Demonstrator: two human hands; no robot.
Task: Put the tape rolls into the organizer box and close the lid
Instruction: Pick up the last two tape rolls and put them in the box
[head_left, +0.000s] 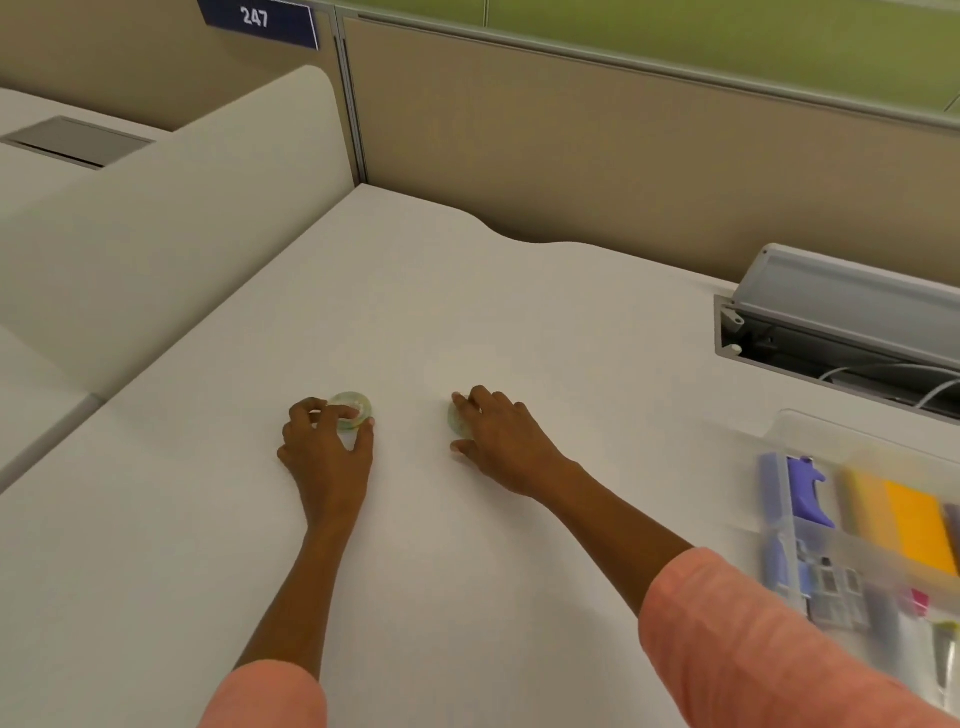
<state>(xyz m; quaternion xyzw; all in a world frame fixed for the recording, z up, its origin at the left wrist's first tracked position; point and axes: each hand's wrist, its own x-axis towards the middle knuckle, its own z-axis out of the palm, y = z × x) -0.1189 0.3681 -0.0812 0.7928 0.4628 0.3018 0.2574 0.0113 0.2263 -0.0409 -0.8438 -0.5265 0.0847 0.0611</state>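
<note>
Two clear, greenish tape rolls lie on the white desk. My left hand (327, 447) has its fingertips and thumb closed around the left tape roll (354, 408). My right hand (498, 436) covers most of the right tape roll (457, 422), with fingers and thumb gripping its edges; only its left rim shows. The clear plastic organizer box (810, 551) stands at the right edge of the view, blurred, with its transparent lid (810, 431) seemingly open toward the back. It holds yellow sticky notes, purple items and small clips.
An open grey cable tray (831, 322) with white cords is set into the desk at the back right. A tan partition wall (571, 150) runs along the back. A cream side divider (171, 218) borders the desk on the left.
</note>
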